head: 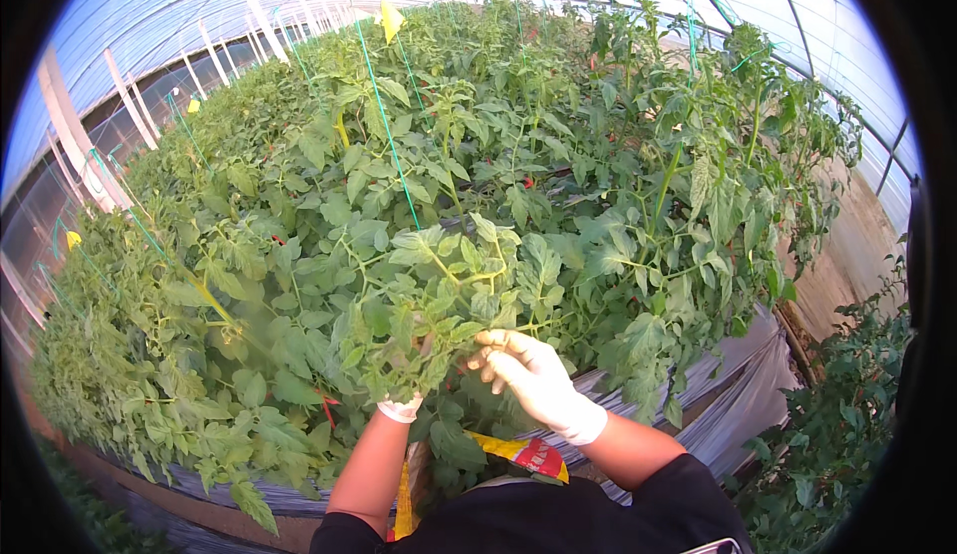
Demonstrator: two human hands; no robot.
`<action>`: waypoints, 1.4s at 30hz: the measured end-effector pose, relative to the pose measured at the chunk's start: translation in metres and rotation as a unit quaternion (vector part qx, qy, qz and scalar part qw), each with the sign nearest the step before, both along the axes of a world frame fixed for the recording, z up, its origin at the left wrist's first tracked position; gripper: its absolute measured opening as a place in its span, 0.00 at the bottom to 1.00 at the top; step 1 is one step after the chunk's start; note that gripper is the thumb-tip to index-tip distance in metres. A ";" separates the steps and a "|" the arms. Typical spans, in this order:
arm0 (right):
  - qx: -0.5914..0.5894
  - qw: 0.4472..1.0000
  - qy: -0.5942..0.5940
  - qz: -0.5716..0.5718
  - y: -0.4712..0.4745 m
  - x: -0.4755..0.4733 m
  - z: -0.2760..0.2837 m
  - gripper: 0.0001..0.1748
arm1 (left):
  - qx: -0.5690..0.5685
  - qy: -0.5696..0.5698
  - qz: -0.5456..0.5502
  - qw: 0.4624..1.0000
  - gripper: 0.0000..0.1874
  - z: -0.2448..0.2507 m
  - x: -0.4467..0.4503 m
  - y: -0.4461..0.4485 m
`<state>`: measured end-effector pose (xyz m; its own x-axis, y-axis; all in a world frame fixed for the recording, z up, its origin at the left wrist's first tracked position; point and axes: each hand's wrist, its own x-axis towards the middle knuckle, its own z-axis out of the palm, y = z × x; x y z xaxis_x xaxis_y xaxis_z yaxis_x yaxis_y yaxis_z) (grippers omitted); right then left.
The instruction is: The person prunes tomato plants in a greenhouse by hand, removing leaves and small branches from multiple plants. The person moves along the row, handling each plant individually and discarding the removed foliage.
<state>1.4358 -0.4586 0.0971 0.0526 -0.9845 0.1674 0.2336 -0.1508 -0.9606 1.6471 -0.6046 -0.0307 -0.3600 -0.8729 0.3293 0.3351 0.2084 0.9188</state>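
Note:
Both my hands wear pale thin gloves and are among tomato plants. My right hand (527, 378) is at the edge of a leafy tomato shoot (448, 270), its fingers bent and close together beside the leaves; whether they pinch a stem does not show. My left hand (404, 404) is mostly hidden under the leaves of the shoot, with only the glove's cuff and small bits of the hand showing. A green twine (385, 116) runs from overhead down to the foliage just above the shoot.
Dense tomato rows (299, 135) fill the greenhouse ahead. Plastic mulch film (740, 382) covers the ground at right. A yellow and red bag (523, 453) is in front of my body. Pale posts (71, 128) stand at left, and a yellow sticky card (391, 21) hangs ahead.

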 end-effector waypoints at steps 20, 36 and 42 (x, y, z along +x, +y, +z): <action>-0.336 0.748 0.572 0.010 -0.158 0.062 0.160 0.20 | -0.115 -0.401 0.246 0.875 0.17 0.025 0.024 -0.020; -0.208 0.924 0.299 -0.118 -0.148 -0.013 0.049 0.09 | 0.172 -0.039 0.217 0.960 0.15 0.072 0.005 -0.044; -0.029 0.995 0.072 0.068 -0.130 -0.001 -0.019 0.16 | 0.118 -0.023 0.176 0.977 0.16 0.066 0.004 -0.032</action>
